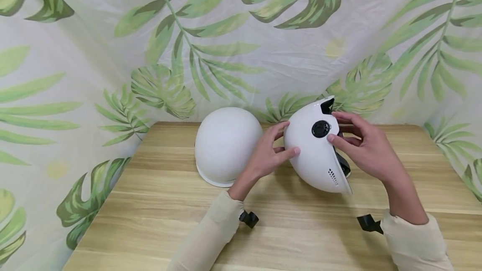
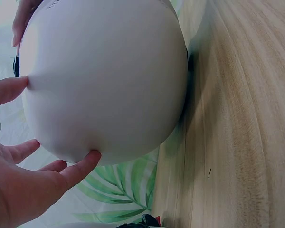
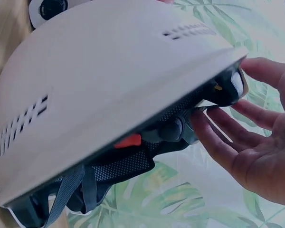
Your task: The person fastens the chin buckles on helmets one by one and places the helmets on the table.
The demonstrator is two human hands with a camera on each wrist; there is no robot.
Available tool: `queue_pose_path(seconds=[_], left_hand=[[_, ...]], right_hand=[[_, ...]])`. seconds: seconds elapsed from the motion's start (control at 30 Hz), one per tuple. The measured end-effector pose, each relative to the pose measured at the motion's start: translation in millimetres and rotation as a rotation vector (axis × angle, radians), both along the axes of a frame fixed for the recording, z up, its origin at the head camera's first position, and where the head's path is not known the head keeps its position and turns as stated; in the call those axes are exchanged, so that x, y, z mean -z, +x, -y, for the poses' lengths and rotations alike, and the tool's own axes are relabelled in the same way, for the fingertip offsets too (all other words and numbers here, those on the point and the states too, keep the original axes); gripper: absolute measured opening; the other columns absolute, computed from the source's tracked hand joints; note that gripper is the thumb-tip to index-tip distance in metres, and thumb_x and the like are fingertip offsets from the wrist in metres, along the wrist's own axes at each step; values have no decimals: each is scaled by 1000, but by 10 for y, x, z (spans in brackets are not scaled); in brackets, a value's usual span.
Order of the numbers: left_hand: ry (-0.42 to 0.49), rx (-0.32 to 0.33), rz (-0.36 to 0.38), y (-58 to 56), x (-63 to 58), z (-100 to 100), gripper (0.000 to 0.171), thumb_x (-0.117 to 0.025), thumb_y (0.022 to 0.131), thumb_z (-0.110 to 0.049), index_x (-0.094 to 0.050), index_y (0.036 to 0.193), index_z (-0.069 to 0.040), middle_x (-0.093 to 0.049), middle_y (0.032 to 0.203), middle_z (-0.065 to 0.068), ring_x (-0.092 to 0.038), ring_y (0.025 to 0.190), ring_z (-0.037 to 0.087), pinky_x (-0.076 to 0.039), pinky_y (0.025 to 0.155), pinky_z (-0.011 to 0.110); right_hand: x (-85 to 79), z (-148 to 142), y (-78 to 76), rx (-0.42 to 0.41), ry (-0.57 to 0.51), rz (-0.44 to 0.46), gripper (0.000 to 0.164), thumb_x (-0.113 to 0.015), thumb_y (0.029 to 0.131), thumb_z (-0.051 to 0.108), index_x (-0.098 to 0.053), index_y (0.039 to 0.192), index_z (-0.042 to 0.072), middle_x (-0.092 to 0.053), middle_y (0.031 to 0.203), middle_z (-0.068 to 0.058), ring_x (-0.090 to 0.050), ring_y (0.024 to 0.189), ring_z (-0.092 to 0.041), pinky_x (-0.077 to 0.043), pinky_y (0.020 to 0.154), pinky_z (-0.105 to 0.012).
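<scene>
A white helmet (image 1: pixel 306 158) lies tipped on its side on the table, crown to the left and its opening to the right. A round black disc (image 1: pixel 321 129) sits on its side. My left hand (image 1: pixel 265 154) touches the crown with spread, fairly straight fingertips. At the opening, my right hand (image 1: pixel 367 149) grips the rim, thumb on the outer shell and fingers inside. Dark straps (image 3: pixel 71 194), padding and a red piece (image 3: pixel 128 141) show under the rim in the right wrist view. A second white helmet (image 1: pixel 227 145) rests dome up just left of my left hand.
The wood-grain table (image 1: pixel 165 221) runs up to a leaf-printed cloth backdrop (image 1: pixel 233 32). Black mounts (image 1: pixel 249 219) stick out from both sleeves near the wrists. The second helmet stands close behind my left forearm.
</scene>
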State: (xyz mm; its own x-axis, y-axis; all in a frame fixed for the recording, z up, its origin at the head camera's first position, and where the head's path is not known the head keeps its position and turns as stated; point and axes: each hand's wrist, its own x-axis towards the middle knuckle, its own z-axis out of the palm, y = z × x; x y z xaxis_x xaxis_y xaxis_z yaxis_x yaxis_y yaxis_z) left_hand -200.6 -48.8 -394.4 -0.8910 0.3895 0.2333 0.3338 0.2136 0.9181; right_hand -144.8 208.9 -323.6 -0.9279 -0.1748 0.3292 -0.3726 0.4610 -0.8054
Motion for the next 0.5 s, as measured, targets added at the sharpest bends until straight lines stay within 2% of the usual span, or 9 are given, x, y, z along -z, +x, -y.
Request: queue_pose_path(seconds=[0.2,0.33,0.4,0.43,0.5], left_hand=[[0,-4,0,2,7,-13,78,-81,93,-22,-43,161,-11,-40,167,13,-50,148,39,-59,105,51],[2,-7,-1,9,2,-14,78,-81,93,-21,-44,161,-11,-40,167,13,-51,148,39,-58,106,51],[4,-8,-3,10,1,-14,78,-81,93,-21,-43,161,-11,-40,167,13,-51,148,39,-58,106,51],[4,-9,-3,9,1,-13,78,-81,93,-21,-43,161,-10,-40,167,13,-51,148,39,-58,106,51],[4,-13,-4,11,3,-12,78,-80,94,-21,-43,161,-10,-40,166,14,-51,148,39,-58,106,51]], right_hand=[[-40,-2,-4,29,48,71,58,-74,101,20,-53,155,16,-62,144,-15,-68,105,5,-55,86,-8],[-88,20,-17,41,71,140,59,-72,103,27,-51,157,19,-58,146,-16,-73,117,-19,-58,82,-13],[-106,39,-27,53,73,164,58,-71,103,30,-51,157,20,-58,146,-16,-72,120,-25,-59,81,-14],[-109,50,-31,54,60,172,57,-71,103,29,-52,156,19,-58,146,-16,-73,120,-24,-60,81,-15],[-105,69,-38,57,19,184,56,-71,103,27,-53,155,18,-58,146,-17,-73,115,-12,-62,81,-18]])
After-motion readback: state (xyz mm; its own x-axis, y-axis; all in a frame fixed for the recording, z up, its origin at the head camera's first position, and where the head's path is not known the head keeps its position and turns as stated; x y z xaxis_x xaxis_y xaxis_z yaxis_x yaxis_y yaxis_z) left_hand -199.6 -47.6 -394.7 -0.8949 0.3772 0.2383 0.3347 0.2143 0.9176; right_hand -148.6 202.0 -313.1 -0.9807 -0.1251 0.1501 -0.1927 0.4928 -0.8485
